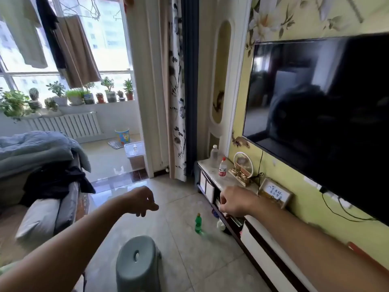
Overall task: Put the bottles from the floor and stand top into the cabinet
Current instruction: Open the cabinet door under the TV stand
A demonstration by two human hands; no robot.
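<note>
A blue-grey stool (137,262) stands nearest on the tiled floor (189,260). Beyond it a green bottle (198,223) stands upright on the floor, well apart from the stool and near the front of the TV stand (259,245). A pale rounded thing lies just beside the stand's base; what it is cannot be told. The left hand (142,202) hangs in the air over the floor, fingers loosely curled and holding nothing. The right hand (236,202) reaches to the stand's front edge, fingers bent; whether it grips anything cannot be told. Toward the stand top's far end stand a red-capped bottle (222,167) and, at the far corner, a clear bottle (214,154).
</note>
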